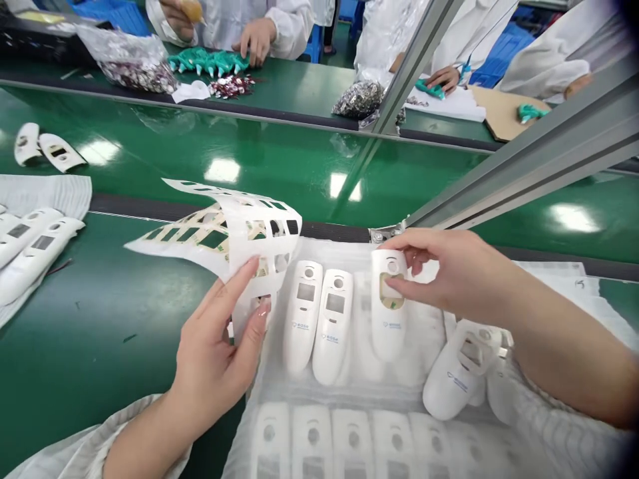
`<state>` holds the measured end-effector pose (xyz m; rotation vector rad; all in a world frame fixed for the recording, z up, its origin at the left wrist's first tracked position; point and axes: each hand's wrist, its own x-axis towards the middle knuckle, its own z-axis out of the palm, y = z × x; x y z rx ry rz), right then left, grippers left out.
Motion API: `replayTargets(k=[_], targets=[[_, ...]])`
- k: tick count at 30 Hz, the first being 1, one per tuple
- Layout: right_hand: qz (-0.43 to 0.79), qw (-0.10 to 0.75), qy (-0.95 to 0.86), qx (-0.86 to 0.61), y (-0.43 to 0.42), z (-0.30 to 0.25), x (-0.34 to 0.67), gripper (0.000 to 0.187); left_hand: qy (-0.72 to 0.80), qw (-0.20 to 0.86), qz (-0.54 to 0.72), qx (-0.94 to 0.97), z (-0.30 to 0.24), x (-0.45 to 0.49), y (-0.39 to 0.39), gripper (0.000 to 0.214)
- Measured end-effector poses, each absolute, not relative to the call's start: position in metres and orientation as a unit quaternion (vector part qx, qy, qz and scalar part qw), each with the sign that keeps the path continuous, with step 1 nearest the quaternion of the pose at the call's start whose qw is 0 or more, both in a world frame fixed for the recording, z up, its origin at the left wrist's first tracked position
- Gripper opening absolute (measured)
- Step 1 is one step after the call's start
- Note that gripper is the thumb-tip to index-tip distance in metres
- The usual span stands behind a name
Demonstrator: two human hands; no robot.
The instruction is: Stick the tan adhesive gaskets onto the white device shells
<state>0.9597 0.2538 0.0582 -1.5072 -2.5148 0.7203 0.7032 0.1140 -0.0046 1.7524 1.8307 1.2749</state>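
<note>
My left hand (219, 332) pinches a curled white sticker sheet (249, 256) between thumb and fingers. Rows of cut-out windows and tan adhesive pieces show on the sheet. My right hand (439, 269) grips the upper part of a white plastic device housing (388, 336). Its thumb lies on a tan sticker (391, 299) with a green mark, over the housing's window; the other fingers are at the top edge, partly hidden. To the left, two similar housings, one (301, 326) beside another (332, 339), lie face up on a translucent plastic sheet (279, 392).
More housings lie under the translucent sheet. Another housing (452, 382) with a clear plastic part rests below my right forearm. Finished-looking housings (37, 239) sit at left. A metal frame post (524, 156) slants across the right. Opposite, co-workers' hands (257, 40) handle green parts (207, 62).
</note>
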Motion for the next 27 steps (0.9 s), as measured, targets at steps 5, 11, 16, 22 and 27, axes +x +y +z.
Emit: replayTargets(k=[5, 11, 16, 22, 27], targets=[[0.451, 0.203, -0.665, -0.56, 0.271, 0.066, 0.945, 0.029, 0.617, 0.291, 0.543, 0.49, 0.003, 0.698, 0.116, 0.048], [0.523, 0.392, -0.512, -0.557, 0.286, 0.043, 0.904, 0.016, 0.602, 0.309, 0.607, 0.418, 0.018, 0.691, 0.117, 0.049], [0.465, 0.407, -0.521, -0.588, 0.269, 0.029, 0.89, 0.037, 0.546, 0.345, 0.644, 0.41, 0.028, 0.685, 0.113, 0.06], [0.42, 0.397, -0.673, -0.462, 0.197, 0.037, 0.887, 0.046, 0.446, 0.411, 0.662, 0.441, 0.038, 0.69, 0.107, 0.068], [0.557, 0.419, -0.618, -0.364, 0.16, 0.046, 0.881, 0.036, 0.438, 0.431, 0.662, 0.428, 0.042, 0.695, 0.103, 0.066]])
